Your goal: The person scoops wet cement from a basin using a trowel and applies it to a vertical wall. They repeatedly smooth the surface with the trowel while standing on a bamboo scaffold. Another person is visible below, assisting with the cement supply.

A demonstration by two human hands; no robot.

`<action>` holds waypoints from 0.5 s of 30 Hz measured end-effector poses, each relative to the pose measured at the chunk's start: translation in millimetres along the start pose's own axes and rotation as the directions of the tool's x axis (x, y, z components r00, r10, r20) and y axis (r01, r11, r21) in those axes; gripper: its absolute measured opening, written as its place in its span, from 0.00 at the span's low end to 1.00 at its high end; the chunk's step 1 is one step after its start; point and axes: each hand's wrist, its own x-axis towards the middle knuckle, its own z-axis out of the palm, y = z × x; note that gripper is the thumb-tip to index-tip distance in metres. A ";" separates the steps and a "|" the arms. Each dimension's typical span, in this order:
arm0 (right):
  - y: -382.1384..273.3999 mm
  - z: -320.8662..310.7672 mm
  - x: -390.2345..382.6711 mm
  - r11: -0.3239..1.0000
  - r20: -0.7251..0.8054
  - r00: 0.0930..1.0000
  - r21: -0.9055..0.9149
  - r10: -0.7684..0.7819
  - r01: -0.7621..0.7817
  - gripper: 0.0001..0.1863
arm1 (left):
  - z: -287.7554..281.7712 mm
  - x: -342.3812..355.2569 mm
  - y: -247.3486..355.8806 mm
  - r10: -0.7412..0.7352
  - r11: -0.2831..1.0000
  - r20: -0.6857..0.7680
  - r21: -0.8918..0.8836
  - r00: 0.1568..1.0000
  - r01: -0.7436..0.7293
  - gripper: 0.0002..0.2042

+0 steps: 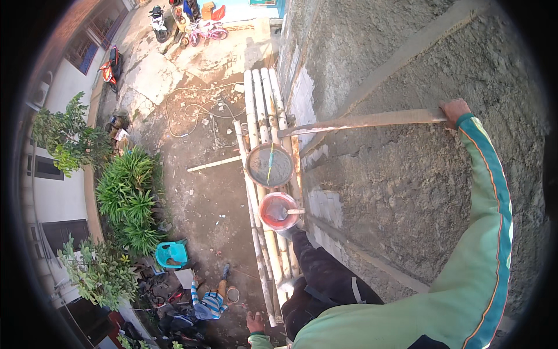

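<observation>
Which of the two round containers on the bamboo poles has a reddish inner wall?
The lower container in the picture, with a wooden handle sticking out over its rim. The upper container, nearer the long bar, looks filled with grey material.

The platform of pale poles [250, 96] carried a round pan [249, 165] of grey mix [280, 167] and, just beside it, a red bucket [265, 213].

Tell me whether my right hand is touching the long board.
Touching. The head view shows the right hand at one end of the board, its fingers closed over that end with no gap visible.
</observation>
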 end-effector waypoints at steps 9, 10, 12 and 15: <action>13.2 -3.6 76.7 0.943 -0.285 0.910 -0.054 0.301 -0.329 0.21 | -18.5 -26.9 63.0 -0.079 0.982 0.102 -0.163 0.992 0.095 0.20; 6.1 -5.0 83.9 0.924 -0.315 0.882 -0.038 0.349 -0.379 0.23 | -20.8 -32.3 65.4 -0.087 0.983 0.085 -0.152 0.993 0.099 0.20; 16.3 24.1 103.5 0.890 -0.379 0.849 -0.120 0.369 -0.441 0.28 | -11.5 -30.1 58.9 -0.102 0.986 0.083 -0.127 0.991 0.112 0.22; 8.9 32.4 102.5 0.775 -0.286 0.830 -0.307 0.478 -0.552 0.37 | 5.7 -39.5 52.2 -0.021 0.994 -0.048 -0.112 0.999 0.015 0.26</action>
